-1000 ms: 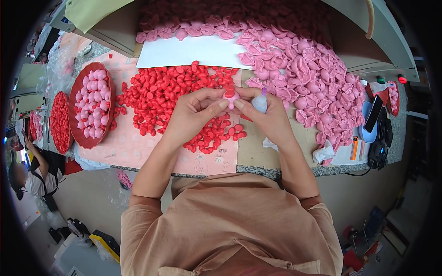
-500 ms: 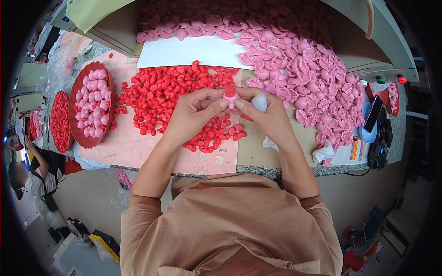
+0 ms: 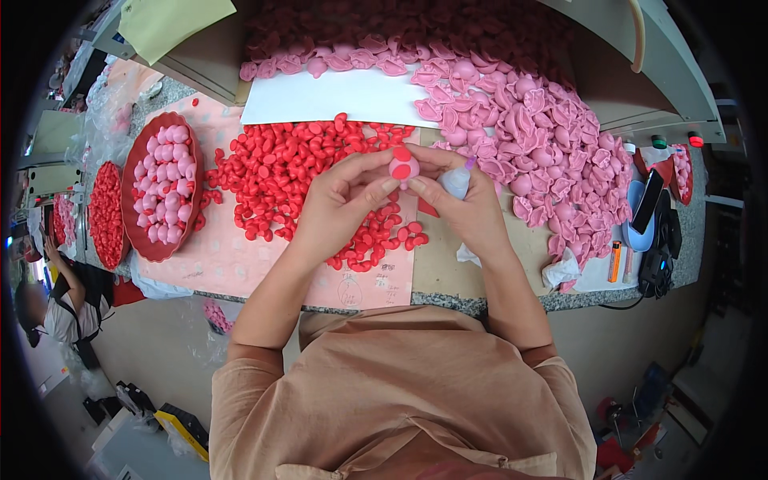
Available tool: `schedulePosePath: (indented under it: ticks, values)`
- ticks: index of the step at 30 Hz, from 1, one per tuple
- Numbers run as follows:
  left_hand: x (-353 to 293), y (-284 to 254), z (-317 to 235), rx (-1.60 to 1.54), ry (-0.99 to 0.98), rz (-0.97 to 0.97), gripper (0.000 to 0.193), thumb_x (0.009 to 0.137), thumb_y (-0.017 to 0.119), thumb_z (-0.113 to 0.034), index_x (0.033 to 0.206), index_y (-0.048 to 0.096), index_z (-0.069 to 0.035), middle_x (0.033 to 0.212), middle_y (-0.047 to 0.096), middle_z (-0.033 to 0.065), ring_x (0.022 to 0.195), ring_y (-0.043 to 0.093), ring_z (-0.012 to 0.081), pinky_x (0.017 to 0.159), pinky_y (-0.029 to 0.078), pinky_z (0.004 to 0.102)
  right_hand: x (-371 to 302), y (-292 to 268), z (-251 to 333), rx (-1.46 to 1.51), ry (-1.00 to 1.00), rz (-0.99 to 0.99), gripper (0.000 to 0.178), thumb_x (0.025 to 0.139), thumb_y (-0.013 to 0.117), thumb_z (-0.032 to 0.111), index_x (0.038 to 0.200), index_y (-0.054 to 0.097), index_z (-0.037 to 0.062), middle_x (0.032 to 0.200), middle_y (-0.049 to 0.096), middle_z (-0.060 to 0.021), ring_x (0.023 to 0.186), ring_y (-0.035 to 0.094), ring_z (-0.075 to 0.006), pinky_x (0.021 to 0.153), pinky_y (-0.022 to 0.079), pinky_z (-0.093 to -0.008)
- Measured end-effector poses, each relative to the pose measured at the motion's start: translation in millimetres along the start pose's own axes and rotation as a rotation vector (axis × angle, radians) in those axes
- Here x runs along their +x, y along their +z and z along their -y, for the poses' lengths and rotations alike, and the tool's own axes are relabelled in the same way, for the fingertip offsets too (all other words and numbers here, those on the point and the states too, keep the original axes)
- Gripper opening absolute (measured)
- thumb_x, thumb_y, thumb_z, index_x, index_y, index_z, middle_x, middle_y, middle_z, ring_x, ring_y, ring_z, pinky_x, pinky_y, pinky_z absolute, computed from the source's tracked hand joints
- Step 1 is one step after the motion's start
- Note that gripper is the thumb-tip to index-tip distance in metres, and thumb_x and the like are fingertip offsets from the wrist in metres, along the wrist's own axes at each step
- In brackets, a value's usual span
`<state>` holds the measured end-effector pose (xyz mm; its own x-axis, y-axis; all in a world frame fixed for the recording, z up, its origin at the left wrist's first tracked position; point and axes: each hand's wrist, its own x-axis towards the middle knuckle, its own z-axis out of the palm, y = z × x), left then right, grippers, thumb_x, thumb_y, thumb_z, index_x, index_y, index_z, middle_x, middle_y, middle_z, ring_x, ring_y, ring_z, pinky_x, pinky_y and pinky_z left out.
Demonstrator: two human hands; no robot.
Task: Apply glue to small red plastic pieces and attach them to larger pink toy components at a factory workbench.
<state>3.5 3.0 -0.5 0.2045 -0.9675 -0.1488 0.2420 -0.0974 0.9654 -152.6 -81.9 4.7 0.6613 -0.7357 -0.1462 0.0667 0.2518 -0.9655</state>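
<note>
My left hand (image 3: 340, 204) and my right hand (image 3: 466, 210) meet over the front of the table, fingertips closed around a small pink rounded plastic piece (image 3: 405, 166). Two red spots show on it, one on its face and one at its top. A translucent squeeze bottle (image 3: 454, 182) with a purple tip is also tucked in my right hand, its tip pointing up and away. Behind and below my left hand spreads a heap of small red pieces (image 3: 268, 172). Pink ruffled shell-like pieces (image 3: 552, 152) lie piled beyond my right hand.
At the left stand a red scalloped tray (image 3: 154, 250) of pink pieces and a second tray of red pieces (image 3: 106, 212). A white sheet (image 3: 320, 98) lies under an overhead shelf. A phone (image 3: 648, 198), an orange tube (image 3: 614, 262) and crumpled tissue (image 3: 562, 268) are at right.
The pink piece has been turned between my fingers; a red spot now shows on its face as well as its top. Both hands stay nearly in place.
</note>
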Motion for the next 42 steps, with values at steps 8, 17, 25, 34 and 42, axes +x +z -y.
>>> schedulePosePath:
  ticks: [8,17,25,34,42]
  values:
    - [0.9,-2.0,-7.4,-0.279,-0.073,0.053,0.032,0.088,0.055,-0.005,0.12,0.053,-0.002,0.11,0.058,0.0085,0.098,0.059,0.017,0.083,0.051,0.0291,0.7,-2.5,-3.8,-0.049,-0.277,0.048,0.032,0.081,0.059,-0.002,0.112,0.058,0.0043,0.112,0.056,-0.0066,0.094,0.057,-0.0129,0.079,0.047,-0.0238]
    - [1.9,0.6,1.0,-0.163,0.133,0.034,0.026,0.085,0.058,-0.003,0.111,0.056,0.0,0.108,0.059,0.0082,0.095,0.059,0.0144,0.083,0.05,0.0257,0.2,-6.8,-2.9,0.087,-0.044,0.061,0.03,0.085,0.058,0.005,0.115,0.055,0.0004,0.111,0.056,-0.0057,0.101,0.053,-0.0135,0.088,0.043,-0.0275]
    - [2.3,-4.2,-4.6,-0.248,-0.091,0.037,0.029,0.085,0.06,-0.004,0.113,0.055,-0.001,0.107,0.06,0.0077,0.094,0.059,0.0118,0.081,0.05,0.0241,-0.4,-7.0,-2.2,0.091,0.026,0.056,0.032,0.085,0.059,0.004,0.116,0.054,-0.001,0.108,0.058,-0.0069,0.097,0.055,-0.012,0.086,0.044,-0.0255]
    - [3.3,-6.8,-7.0,-0.227,-0.137,0.079,0.027,0.085,0.059,-0.003,0.111,0.055,0.0,0.105,0.061,0.008,0.096,0.059,0.0129,0.083,0.051,0.0254,-1.3,-6.6,-0.5,0.054,0.073,0.052,0.028,0.083,0.06,0.003,0.111,0.058,-0.0003,0.109,0.058,-0.006,0.097,0.055,-0.0118,0.086,0.043,-0.0251]
    - [3.3,-9.3,-5.9,-0.234,-0.158,0.099,0.025,0.084,0.059,-0.002,0.108,0.056,0.001,0.106,0.06,0.0085,0.096,0.059,0.0128,0.083,0.05,0.0251,-0.6,-6.9,-1.7,0.016,0.071,0.064,0.025,0.083,0.061,0.003,0.108,0.06,-0.0002,0.103,0.057,-0.0044,0.096,0.055,-0.0116,0.086,0.043,-0.0251]
